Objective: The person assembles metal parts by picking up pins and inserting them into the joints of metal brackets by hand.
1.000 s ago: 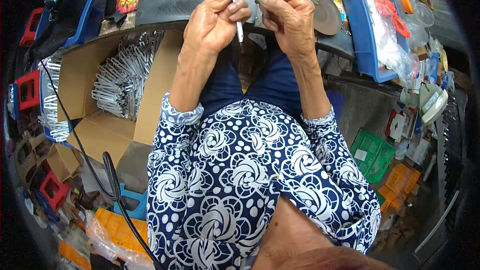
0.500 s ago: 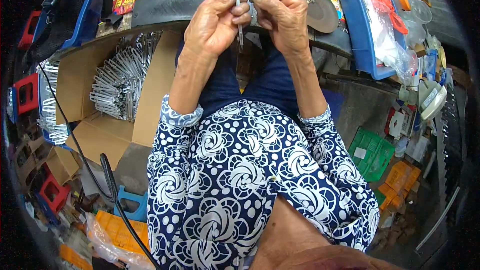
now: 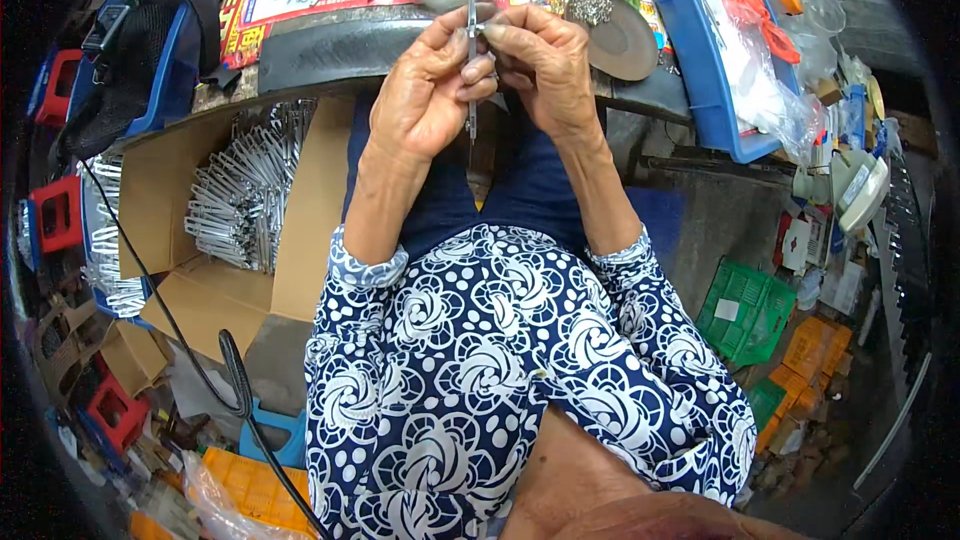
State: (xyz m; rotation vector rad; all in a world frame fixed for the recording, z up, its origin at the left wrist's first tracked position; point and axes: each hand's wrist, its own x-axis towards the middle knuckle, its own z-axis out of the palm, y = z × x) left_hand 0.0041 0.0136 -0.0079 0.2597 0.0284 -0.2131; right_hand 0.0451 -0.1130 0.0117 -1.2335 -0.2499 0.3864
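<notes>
Workbench [image 3: 640, 92] ahead; metal strip [image 3: 473, 122] partly hidden by hands [image 3: 425, 95] [image 3: 550, 65].

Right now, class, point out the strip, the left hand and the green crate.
Strip [image 3: 473, 116], head view: its lower part.
Left hand [image 3: 428, 88], head view: its middle.
Green crate [image 3: 757, 312], head view: its broad face.
</notes>
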